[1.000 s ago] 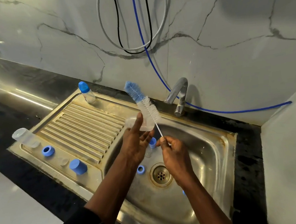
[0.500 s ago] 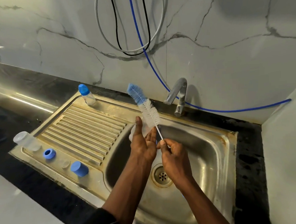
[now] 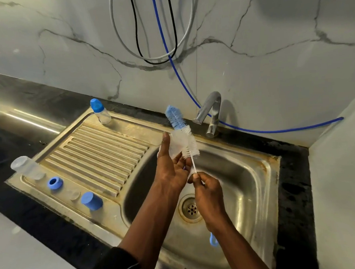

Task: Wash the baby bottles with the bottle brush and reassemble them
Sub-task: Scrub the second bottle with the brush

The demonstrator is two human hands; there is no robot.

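Head view, mid-wash: grips clear bottle [image 3: 174, 149] in left hand [image 3: 170, 170], pinches bottle brush [image 3: 183, 138] stem with right hand [image 3: 207, 190]. Capped bottle [image 3: 100, 112] at 11 o'clock, seemingly done. Loose bottle body [image 3: 27, 167], blue ring [image 3: 55, 183], blue cap [image 3: 92, 200] at 8 o'clock, unassembled.

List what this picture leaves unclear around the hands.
- Head view: bottle in the left hand, mostly hidden by that hand and the bottle brush bristles.
- Head view: brush handle, covered by the right hand and forearm; only a blue tip shows.
- Head view: clear piece on the drainboard, too faint to identify.
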